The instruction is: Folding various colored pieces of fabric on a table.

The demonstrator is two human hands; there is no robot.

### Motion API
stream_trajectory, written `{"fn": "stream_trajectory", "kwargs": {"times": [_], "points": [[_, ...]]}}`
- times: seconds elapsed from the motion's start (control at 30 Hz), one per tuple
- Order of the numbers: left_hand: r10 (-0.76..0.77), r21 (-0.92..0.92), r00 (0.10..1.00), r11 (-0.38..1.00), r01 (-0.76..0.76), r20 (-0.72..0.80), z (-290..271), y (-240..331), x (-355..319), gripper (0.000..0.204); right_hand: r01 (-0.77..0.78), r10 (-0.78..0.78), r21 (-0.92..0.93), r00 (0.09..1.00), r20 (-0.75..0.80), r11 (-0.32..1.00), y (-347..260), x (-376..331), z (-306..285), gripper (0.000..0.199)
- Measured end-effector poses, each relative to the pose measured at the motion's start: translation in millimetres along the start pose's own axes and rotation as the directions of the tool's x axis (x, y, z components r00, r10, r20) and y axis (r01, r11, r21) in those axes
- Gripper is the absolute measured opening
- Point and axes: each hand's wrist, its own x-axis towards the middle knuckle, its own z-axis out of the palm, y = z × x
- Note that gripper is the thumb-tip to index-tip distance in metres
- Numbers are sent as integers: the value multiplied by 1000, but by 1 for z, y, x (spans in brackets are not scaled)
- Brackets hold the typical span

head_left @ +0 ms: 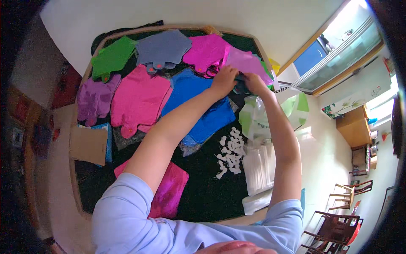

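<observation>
Both my arms stretch to the far right of a dark green table. There my left hand (225,80) and my right hand (254,83) come close together, fingers closed, at the near end of a lilac foil balloon (245,63). Its gripped end is mostly hidden by my fingers, and something dark teal shows between the hands. Left of it lies a stack of magenta foil balloons (207,51). Flat star-shaped foil balloons in blue (186,89), grey (163,47), green (113,56), pink (137,93) and purple (97,99) spread beyond and under my left arm.
Small white ribbon bundles (230,150) lie between my forearms. Bags of white sticks (259,165) and a white-and-green plastic bag (253,112) sit at the right edge. Brown cardboard (88,144) lies at the left, and a shiny magenta balloon (169,190) nearest me.
</observation>
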Motion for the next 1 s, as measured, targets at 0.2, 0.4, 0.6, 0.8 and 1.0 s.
{"fn": "stream_trajectory", "kwargs": {"times": [0.2,0.4,0.6,0.8,1.0], "points": [[36,392,978,912,-117,208,19,-20,-18,46,-284,225,-129,910,-348,950,-13,33,-77,23],[-32,364,943,926,-97,332,18,-19,-15,46,-425,228,-187,750,-621,886,11,28,-168,26],[-32,382,935,917,-112,352,18,-13,-13,46,-460,62,-284,604,-795,841,77,-11,-240,29],[-125,337,905,941,-21,407,9,-14,-14,47,-667,489,169,326,-809,725,65,-28,-268,49],[-97,351,911,935,-54,400,12,-9,-14,47,-647,482,169,343,-806,743,83,-43,-275,60]]}}
